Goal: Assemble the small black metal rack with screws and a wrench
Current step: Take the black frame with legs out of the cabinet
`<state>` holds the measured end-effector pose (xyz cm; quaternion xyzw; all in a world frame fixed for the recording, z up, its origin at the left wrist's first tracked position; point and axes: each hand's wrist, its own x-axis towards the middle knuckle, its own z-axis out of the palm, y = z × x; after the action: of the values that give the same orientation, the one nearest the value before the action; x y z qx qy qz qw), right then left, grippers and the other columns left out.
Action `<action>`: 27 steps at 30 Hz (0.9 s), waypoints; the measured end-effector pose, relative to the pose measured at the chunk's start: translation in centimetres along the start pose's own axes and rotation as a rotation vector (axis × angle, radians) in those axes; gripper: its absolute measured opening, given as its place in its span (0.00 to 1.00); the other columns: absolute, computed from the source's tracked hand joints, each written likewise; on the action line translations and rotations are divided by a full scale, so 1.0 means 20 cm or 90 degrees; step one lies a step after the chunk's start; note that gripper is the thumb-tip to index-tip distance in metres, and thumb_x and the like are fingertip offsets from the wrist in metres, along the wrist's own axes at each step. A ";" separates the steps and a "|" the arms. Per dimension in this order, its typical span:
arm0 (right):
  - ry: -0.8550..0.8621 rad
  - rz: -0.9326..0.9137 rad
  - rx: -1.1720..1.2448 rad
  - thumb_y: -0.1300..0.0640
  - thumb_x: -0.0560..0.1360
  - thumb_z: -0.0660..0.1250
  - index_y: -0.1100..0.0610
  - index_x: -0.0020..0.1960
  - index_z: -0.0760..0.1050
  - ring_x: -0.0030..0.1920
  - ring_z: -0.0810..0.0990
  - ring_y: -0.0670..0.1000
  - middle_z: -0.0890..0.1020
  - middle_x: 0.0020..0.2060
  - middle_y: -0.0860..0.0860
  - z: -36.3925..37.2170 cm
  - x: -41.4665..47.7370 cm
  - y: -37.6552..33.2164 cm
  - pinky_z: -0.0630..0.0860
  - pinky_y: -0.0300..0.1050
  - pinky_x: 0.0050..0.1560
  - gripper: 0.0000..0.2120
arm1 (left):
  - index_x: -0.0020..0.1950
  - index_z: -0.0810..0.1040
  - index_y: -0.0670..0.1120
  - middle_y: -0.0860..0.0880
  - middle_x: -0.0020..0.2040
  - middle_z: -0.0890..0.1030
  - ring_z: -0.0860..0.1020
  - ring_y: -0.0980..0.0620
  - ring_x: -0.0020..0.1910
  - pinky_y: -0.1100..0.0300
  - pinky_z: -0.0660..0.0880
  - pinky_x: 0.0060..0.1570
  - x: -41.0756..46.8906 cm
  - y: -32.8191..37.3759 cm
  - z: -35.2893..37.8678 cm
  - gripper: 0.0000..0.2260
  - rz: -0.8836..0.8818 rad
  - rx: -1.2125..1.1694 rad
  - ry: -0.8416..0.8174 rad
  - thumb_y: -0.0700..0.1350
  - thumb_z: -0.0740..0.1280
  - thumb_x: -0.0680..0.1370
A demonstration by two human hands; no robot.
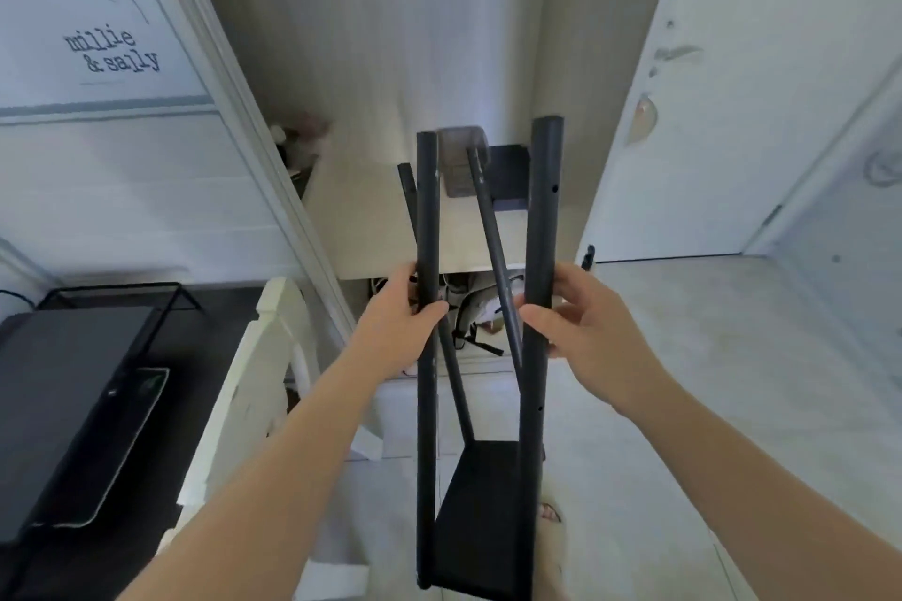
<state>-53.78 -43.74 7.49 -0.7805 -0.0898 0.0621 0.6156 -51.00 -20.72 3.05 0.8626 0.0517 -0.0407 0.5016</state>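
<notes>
While hands [398, 317] [581, 322] grip rack [542, 210], pale floor [683, 356] (tiled), white door [732, 112].

Reaching forward, bare-armed, clasping left rack post [426, 210] in left grip [405, 312], right rack post [543, 220] in right grip [581, 322].

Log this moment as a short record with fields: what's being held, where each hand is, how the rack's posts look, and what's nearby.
item: black metal rack, part assembled, four posts rising from one bottom shelf
left hand: grips the near left post
right hand: grips the near right post
far posts: lean out of parallel, top ends free
holes: dark and open on the near right post
nearby: white chair, poster
</notes>
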 end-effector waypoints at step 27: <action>0.484 0.311 0.043 0.54 0.81 0.67 0.45 0.62 0.77 0.47 0.84 0.42 0.85 0.47 0.41 -1.01 -1.68 0.84 0.85 0.47 0.43 0.10 | 0.47 0.75 0.56 0.56 0.42 0.80 0.79 0.59 0.41 0.60 0.74 0.40 -0.90 0.94 1.95 0.09 0.360 0.102 -0.457 0.55 0.73 0.74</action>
<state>-81.34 -74.11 -4.60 -0.7255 0.3316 -0.0823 0.5973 -67.08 -64.77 2.19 0.8101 -0.3660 -0.2022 0.4110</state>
